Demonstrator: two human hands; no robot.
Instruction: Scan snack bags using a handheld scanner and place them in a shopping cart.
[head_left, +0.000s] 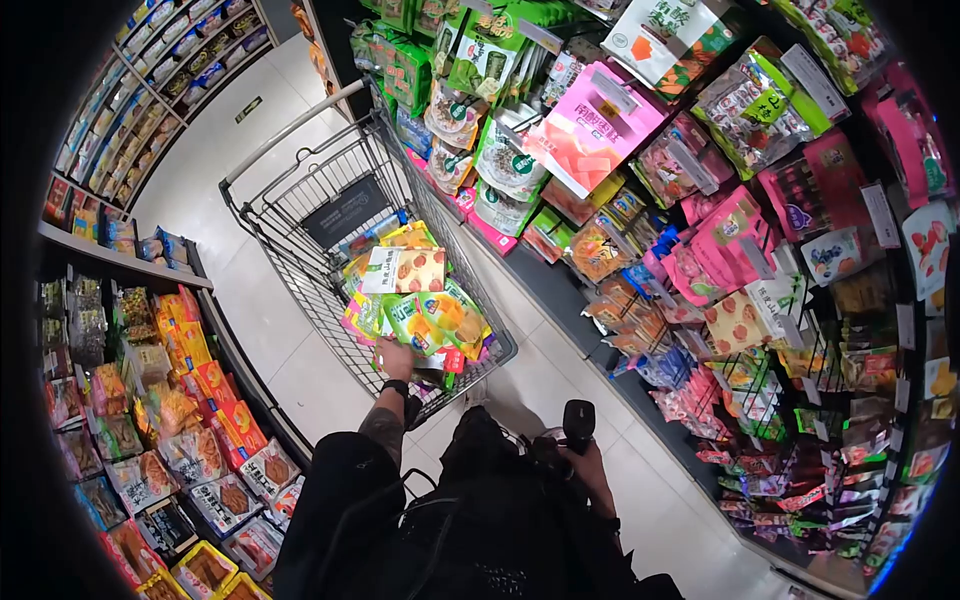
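A wire-mesh metal shopping cart [290, 250], heaped with brightly coloured plastic snack packets [420, 310], is pictured in a supermarket aisle between stocked shelves [700, 200]. The left hand [395, 357] is laid on the packets at the cart's near end; whether its fingers grasp one cannot be told. A black handheld device [578, 418] is clenched upright in the right hand [592, 468], close to the body.

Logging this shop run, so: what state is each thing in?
Grey wire shopping cart, piled with colourful snack packets.
Left hand, on the packets; grip unclear.
Right hand, closed around black handheld device, held upright.
Grey shop shelf, stocked with packets.
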